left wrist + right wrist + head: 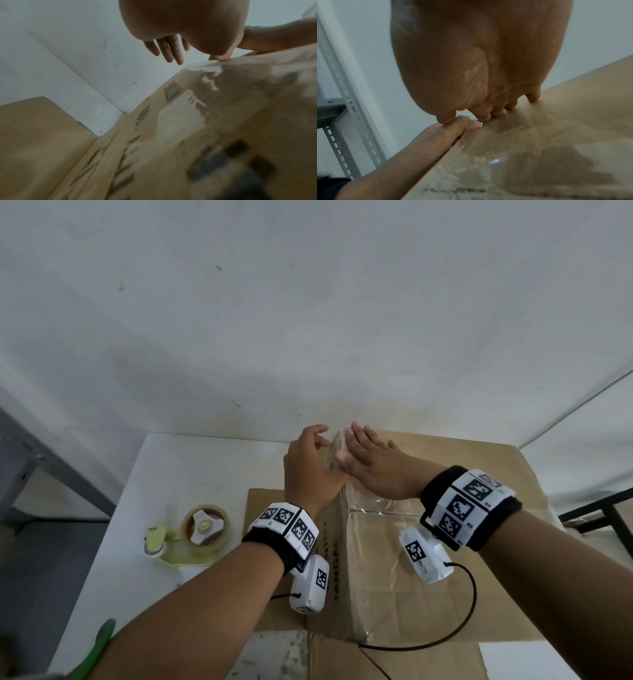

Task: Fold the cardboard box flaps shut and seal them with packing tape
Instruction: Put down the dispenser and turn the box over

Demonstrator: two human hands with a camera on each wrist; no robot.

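Black wristbands [442, 491], white marker-coded blocks [287, 523], white wrist cameras [310, 585], black cables [459, 625].

Printed lettering [334, 556] on the box, partly hidden, blurred, unreadable.

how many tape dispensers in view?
1. The tape dispenser lies on the white table, left of the cardboard box and beside the left hand's forearm. The box could hide another behind it.

One box [428, 559] — one tape dispenser [191, 535] — two hands.
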